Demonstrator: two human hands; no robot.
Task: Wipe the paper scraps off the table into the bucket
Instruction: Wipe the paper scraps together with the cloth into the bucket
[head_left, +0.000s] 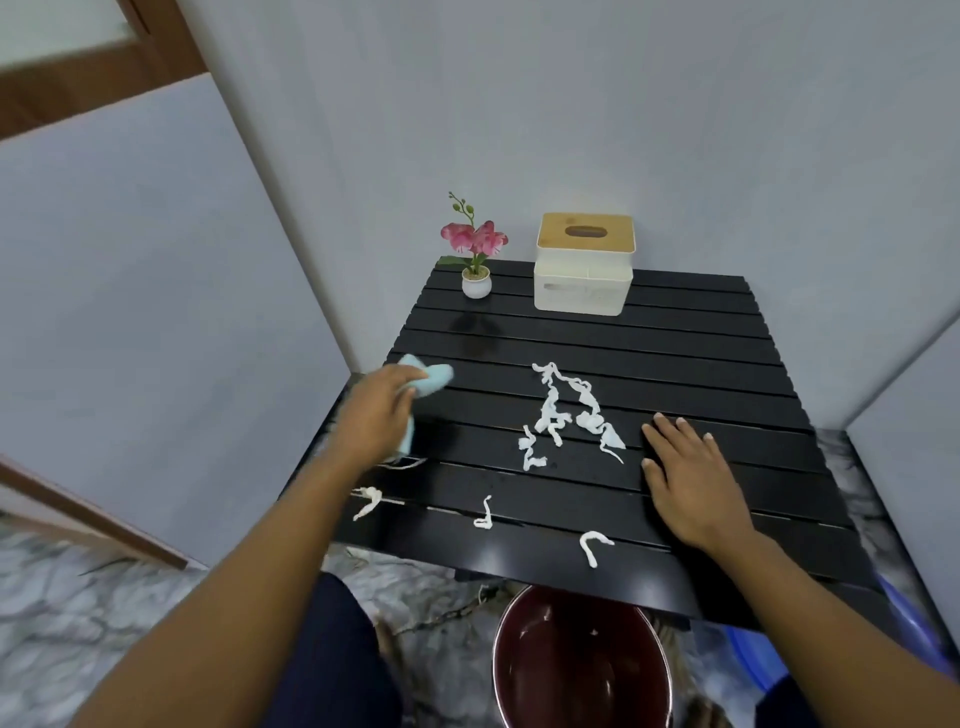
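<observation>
**Cloth in the left hand, right hand flat on the table**

The left hand (376, 410) is closed around a light blue cloth (431, 379) near the left edge of the black slatted table (701, 322). Its fingers are curled tight on the cloth, which bulges out past the knuckles toward the far side and hangs down in a fold on the near side of the hand. The hand and cloth are blurred, so single fingers cannot be told apart.

The right hand (691, 478) lies palm down on the table's right half, fingers straight and slightly spread, tips pointing away from the person. It holds nothing; palm and fingers rest on the slats.

The scraps (566, 410) are white twisted strips of paper. The largest cluster lies mid-table between the two hands, its right end just beside the right hand's fingertips. More strips lie apart nearer the front edge: one at the left by the left forearm (369, 500), one in the middle (484, 514), and one on the front slat below the right hand (594, 545).

The bucket (582, 660), dark red inside, stands on the floor under the table's front edge, partly covered by it.

At the far end stand a pot of pink flowers (475, 249) and a white tissue box (584, 265) with a wooden lid.
</observation>
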